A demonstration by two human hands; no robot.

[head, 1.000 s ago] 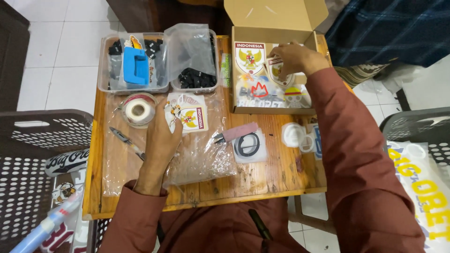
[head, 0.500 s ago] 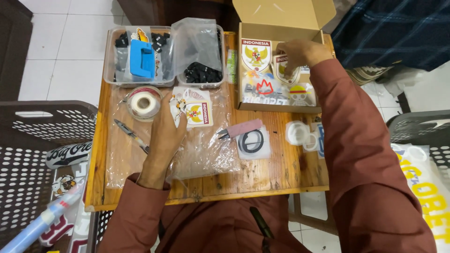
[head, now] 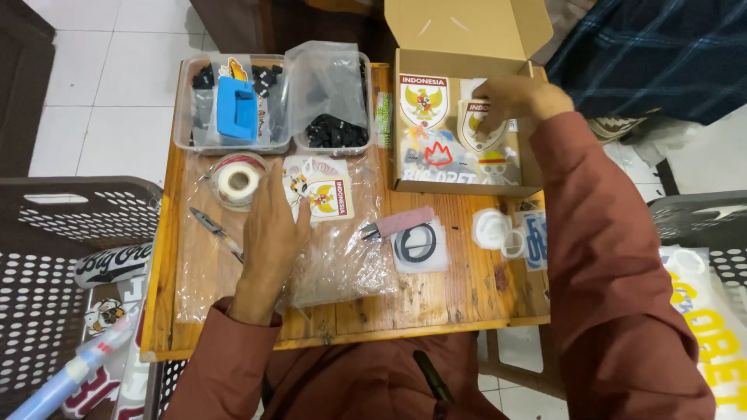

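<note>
My left hand lies flat, palm down, on clear plastic bags on the wooden table, its fingertips next to a shield-shaped sticker. My right hand reaches into an open cardboard box and pinches a shield sticker among several other stickers lying in the box.
Two clear tubs with black parts and a blue tool sit at the table's back left. A tape roll, a craft knife, a pink cutter, a black ring and white rings lie about. Perforated baskets flank the table.
My right hand has shifted slightly inside the box on the shield sticker. My left hand stays on the plastic bags.
</note>
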